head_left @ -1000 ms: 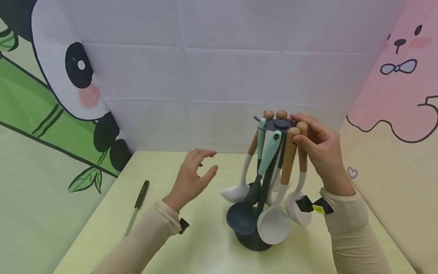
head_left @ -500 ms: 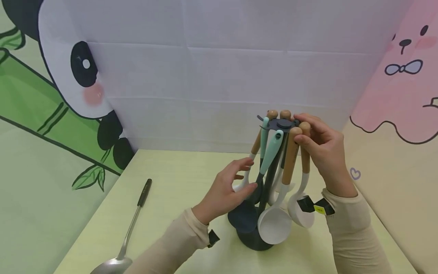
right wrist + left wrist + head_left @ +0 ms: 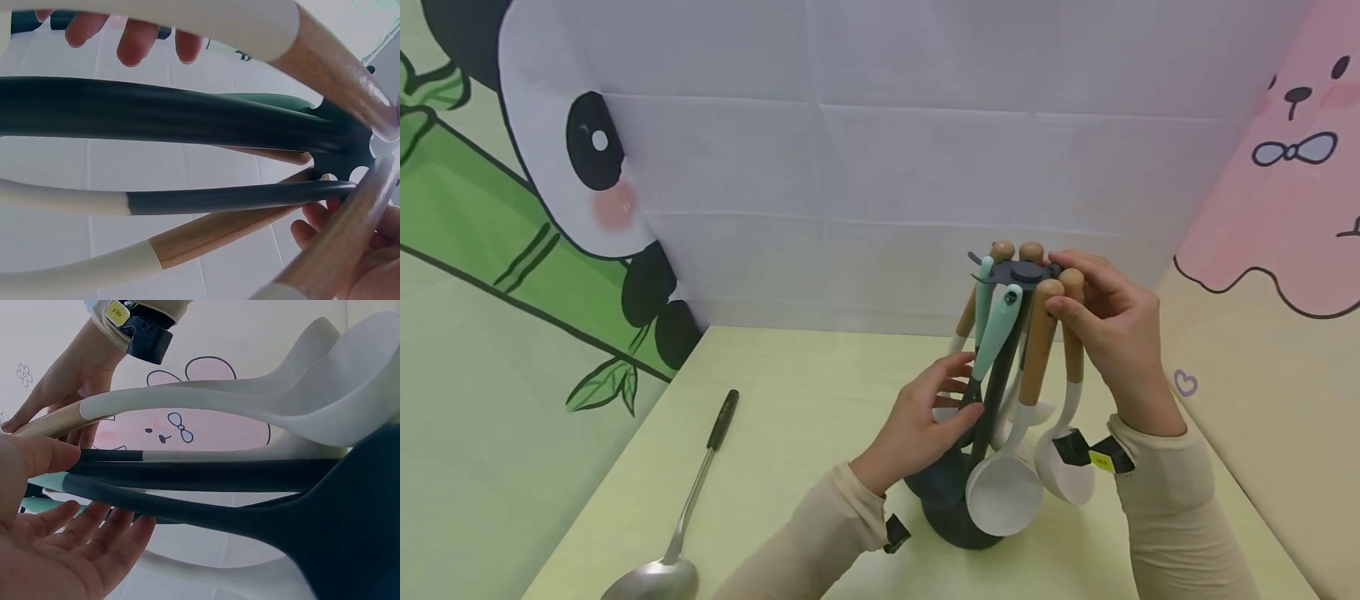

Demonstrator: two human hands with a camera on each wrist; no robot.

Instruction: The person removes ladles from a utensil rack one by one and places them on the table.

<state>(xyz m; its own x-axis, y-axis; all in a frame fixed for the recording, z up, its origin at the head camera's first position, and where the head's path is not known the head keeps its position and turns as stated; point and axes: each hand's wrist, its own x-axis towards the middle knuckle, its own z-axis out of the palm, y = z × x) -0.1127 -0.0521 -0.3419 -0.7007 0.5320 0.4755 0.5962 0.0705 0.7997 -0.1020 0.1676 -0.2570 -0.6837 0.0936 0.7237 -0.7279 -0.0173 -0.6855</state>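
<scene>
A dark rotating utensil rack (image 3: 962,527), hung with several kitchen utensils, stands on the table. My right hand (image 3: 1108,321) grips its top, fingers at the dark plate and thumb by the wooden handles. A navy ladle (image 3: 997,333) with a mint handle hangs at the front left. My left hand (image 3: 917,425) reaches around its shaft, thumb in front and fingers spread behind; in the left wrist view the navy ladle (image 3: 181,506) passes between thumb and loose fingers. Beside it hangs a white ladle (image 3: 1006,497) with a wooden handle. Another white ladle (image 3: 1063,475) hangs at the right.
A steel ladle (image 3: 692,500) with a black handle lies on the left of the pale yellow table (image 3: 805,392), its head cut off by the frame's bottom. A white cloth backdrop (image 3: 887,167) stands behind, with cartoon-printed panels on both sides.
My left hand has moved right, from beside the rack to around the navy ladle's shaft. My right hand keeps its grip at the rack's top. The view has shifted slightly left.
</scene>
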